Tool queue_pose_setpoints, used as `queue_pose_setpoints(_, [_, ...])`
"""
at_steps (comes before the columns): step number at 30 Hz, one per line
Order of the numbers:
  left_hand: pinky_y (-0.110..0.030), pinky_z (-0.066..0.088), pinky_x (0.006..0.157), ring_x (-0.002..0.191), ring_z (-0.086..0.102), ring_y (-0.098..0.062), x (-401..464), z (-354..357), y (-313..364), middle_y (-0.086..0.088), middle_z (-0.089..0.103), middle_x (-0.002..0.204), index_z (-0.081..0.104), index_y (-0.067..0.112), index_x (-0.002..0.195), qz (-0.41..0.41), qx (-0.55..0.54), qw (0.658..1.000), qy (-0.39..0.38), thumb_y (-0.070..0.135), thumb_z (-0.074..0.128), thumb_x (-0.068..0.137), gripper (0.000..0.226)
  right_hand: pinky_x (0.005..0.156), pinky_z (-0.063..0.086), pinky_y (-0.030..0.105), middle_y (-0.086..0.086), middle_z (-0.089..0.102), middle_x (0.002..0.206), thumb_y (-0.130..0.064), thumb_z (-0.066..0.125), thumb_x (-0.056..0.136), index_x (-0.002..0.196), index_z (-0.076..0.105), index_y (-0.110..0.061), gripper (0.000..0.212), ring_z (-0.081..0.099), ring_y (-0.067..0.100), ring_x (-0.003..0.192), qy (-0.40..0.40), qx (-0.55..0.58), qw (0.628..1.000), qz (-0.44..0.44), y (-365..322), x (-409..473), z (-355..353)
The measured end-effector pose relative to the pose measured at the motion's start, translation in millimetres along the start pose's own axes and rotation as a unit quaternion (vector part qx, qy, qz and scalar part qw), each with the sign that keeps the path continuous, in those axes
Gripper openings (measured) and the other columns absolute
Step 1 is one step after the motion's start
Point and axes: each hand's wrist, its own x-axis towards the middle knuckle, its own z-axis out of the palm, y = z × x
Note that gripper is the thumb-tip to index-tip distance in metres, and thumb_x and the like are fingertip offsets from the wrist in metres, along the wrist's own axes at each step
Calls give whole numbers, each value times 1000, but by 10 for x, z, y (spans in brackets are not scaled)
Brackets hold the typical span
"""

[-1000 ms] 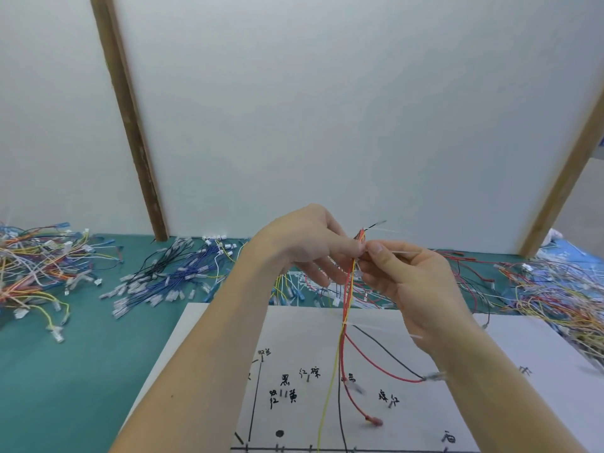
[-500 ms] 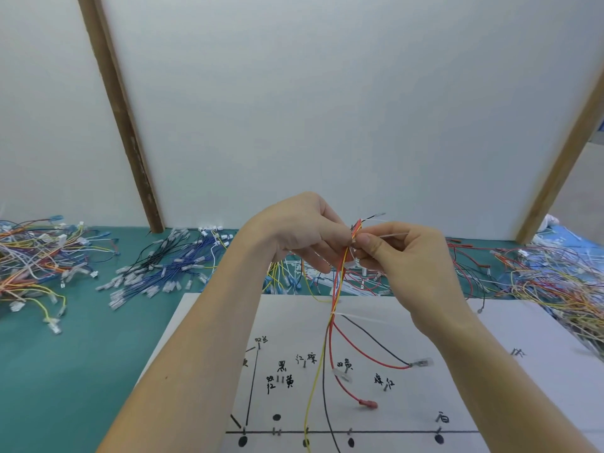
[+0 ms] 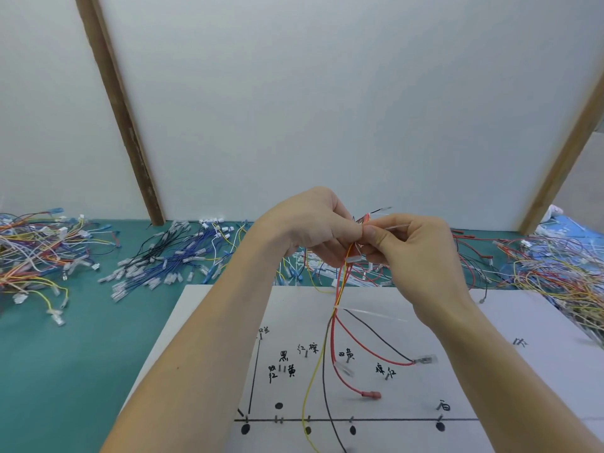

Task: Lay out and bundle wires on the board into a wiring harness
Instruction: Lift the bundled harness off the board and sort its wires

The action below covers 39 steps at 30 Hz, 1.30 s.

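Observation:
I hold a small bundle of red, yellow and black wires upright above the white layout board. My left hand pinches the bundle near its top. My right hand pinches a thin white cable tie at the same spot. A second white tie binds the bundle lower down, its tail sticking out to the right. Below it the wires fan out over the board and end in clear and red terminals.
Black lines, dots, pegs and handwritten labels mark the board. Loose wire piles lie on the green mat: multicoloured at the far left, blue and black at left centre, red and yellow at the right. A white wall with wooden strips stands behind.
Both hands stay at the top of the bundle, working the tie. The view has tilted down a little, and more of the board's lower line and dots shows.

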Motion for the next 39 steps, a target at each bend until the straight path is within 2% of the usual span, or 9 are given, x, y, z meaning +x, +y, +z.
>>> queue_pose_setpoints(7, [-32,64,62,64,74,-21,26,104,50,-14,77,73,78,-1,82,8,12,999,32,15,72,89,19,65,60,24,3,78,74,-2,69,93,79,79,-16,21,76,18,69,24,56,998,14,25,-2,10])
queue_pose_setpoints(11, [-25,55,51,57,68,-21,34,52,29,-12,71,69,75,-3,81,16,-64,993,96,13,65,90,21,75,62,26,10,80,91,-5,62,98,96,76,-12,16,77,23,90,15,222,972,75,10,-33,-6])
queue_pose_setpoints(14, [-21,51,44,50,64,-14,34,-9,25,-4,69,66,73,3,90,8,-201,972,121,10,63,93,12,77,62,30,19,77,103,8,55,95,118,64,-6,28,76,29,96,-49,295,943,148,23,-125,-97])
queue_pose_setpoints(19, [-20,51,43,52,61,-12,53,72,104,-5,64,67,67,5,95,-9,-347,929,131,10,61,97,9,80,62,33,9,77,109,-26,78,83,114,70,-25,32,75,24,99,-209,168,957,115,-84,-323,-17])
queue_pose_setpoints(22, [-20,49,42,54,58,-16,63,181,200,-6,60,69,62,5,90,-23,-432,891,137,8,56,98,10,76,63,32,5,79,101,-26,82,84,119,65,-25,39,74,15,87,-145,140,976,80,-129,-332,119])
queue_pose_setpoints(24, [-21,50,45,56,58,-17,87,223,244,-5,58,71,58,7,84,-32,-477,867,138,8,54,98,15,68,60,28,4,78,89,-19,79,88,109,72,-19,22,69,14,72,-77,146,982,89,-131,-323,176])
queue_pose_setpoints(26, [-23,51,48,62,58,-17,93,237,272,-5,59,75,57,7,85,-39,-502,855,126,9,52,100,15,63,57,26,4,74,81,-15,72,91,98,78,-13,8,63,13,64,-75,208,969,114,-101,-322,176])
queue_pose_setpoints(31, [-30,52,61,66,61,-19,65,162,227,-6,61,76,60,5,85,-63,-539,835,88,11,55,99,16,66,58,23,0,75,87,-24,66,87,88,82,-23,15,69,10,70,-110,351,907,206,-19,-314,56])
queue_pose_setpoints(39, [-29,54,59,65,64,-19,30,87,220,-3,65,74,61,11,84,-42,-515,853,74,14,59,95,12,67,59,25,5,76,93,-24,68,81,89,81,-22,15,71,13,72,-104,348,903,231,70,-299,-50])
